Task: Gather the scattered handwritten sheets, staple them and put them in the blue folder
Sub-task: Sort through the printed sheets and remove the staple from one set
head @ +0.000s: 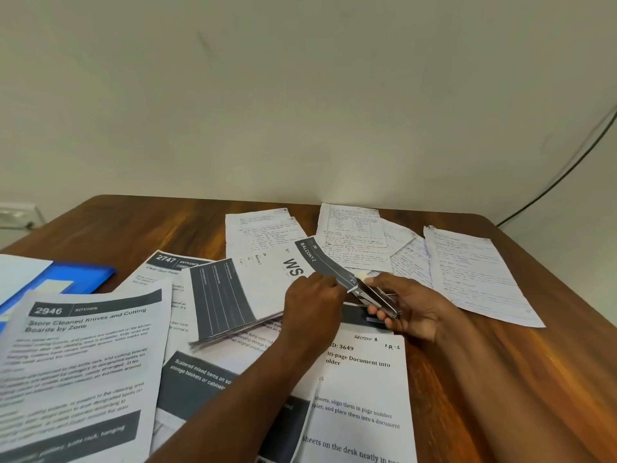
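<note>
Left hand (312,304) is pinching the corner of a stack of printed sheets (253,289) mid-table; right hand (409,307) is wrapped around a silver stapler (375,297) with its nose right at that corner. Handwritten sheets (467,269) are fanned out around 1 o'clock on the wooden table (534,379); blue folder (75,275) sits at 9 o'clock under printed pages.

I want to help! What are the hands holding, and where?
The right hand grips a stapler around its back end. The left hand holds a printed stack at its corner.
</note>
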The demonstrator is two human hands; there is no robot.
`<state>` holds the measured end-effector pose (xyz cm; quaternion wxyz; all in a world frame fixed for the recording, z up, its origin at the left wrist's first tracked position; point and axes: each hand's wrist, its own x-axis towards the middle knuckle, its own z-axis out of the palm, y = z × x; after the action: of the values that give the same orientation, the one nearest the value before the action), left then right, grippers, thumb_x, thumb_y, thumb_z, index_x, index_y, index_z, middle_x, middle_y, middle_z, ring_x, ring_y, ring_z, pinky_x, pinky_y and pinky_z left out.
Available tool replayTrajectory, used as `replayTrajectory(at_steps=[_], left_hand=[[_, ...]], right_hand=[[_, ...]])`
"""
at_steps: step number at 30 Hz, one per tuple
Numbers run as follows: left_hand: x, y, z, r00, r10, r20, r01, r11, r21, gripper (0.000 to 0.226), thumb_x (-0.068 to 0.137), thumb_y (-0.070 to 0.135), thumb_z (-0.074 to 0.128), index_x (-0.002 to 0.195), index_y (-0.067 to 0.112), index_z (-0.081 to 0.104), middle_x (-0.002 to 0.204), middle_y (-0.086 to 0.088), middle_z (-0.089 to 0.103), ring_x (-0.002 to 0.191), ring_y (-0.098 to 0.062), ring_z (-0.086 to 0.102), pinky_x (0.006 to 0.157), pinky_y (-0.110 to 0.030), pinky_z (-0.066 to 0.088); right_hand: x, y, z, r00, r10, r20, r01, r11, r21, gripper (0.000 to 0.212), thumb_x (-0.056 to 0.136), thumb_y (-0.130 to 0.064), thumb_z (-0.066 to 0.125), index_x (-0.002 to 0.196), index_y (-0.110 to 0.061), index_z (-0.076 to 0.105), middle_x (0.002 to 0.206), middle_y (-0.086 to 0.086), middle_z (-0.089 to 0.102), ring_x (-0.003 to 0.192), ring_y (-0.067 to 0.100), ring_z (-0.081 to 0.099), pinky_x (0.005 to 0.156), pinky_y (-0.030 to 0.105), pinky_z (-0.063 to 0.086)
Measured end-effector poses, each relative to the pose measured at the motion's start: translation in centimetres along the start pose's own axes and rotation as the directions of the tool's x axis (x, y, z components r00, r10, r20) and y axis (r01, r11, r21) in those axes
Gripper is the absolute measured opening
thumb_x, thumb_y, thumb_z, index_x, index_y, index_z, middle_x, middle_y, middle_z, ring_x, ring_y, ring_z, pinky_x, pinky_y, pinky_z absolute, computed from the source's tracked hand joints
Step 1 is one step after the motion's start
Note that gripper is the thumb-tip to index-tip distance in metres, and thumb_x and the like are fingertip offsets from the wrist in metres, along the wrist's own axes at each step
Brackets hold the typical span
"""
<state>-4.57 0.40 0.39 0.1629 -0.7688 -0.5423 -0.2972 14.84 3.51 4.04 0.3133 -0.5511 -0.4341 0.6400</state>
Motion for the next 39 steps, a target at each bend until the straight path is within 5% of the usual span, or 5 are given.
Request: replayTrajectory(at_steps=[6,14,39], left_hand=[[0.0,0.3,-0.1,0.998,0.035,0.042,-0.035,0.999,0.014,0.016,0.069,0.005,0.085,0.066,0.017,0.074,0.063,0.000,0.064,0.058,-0.022,0.058,0.057,-0.027,0.027],[-0.1,0.4,0.0,0.997,0.039,0.063,-0.041,0.999,0.027,0.014,0.071,0.009,0.086,0.069,0.019,0.077,0.064,0.002,0.064,0.059,-0.020,0.058,0.056,-0.027,0.028],[-0.5,0.1,1.0,0.998,0.064,-0.012,-0.065,0.997,-0.031,0.016,0.072,0.006,0.080,0.073,0.022,0.076,0.069,0.004,0.066,0.064,-0.019,0.058,0.054,-0.030,0.042]], right_hand=[[-0.3,0.1,0.5,0.999,-0.037,0.014,0.037,0.999,-0.019,0.049,0.081,-0.037,0.084,0.112,-0.001,0.074,0.082,0.020,0.071,0.057,0.018,0.063,0.044,0.022,0.053],[0.1,0.5,0.6,0.998,-0.055,-0.029,0.055,0.998,0.007,0.054,0.086,-0.032,0.082,0.116,0.011,0.069,0.085,0.025,0.071,0.058,0.024,0.065,0.047,0.026,0.056],[0.3,0.6,0.3,0.999,-0.005,0.042,0.004,1.000,0.013,0.051,0.092,-0.030,0.076,0.119,0.011,0.068,0.094,0.022,0.074,0.066,0.025,0.070,0.054,0.030,0.060]])
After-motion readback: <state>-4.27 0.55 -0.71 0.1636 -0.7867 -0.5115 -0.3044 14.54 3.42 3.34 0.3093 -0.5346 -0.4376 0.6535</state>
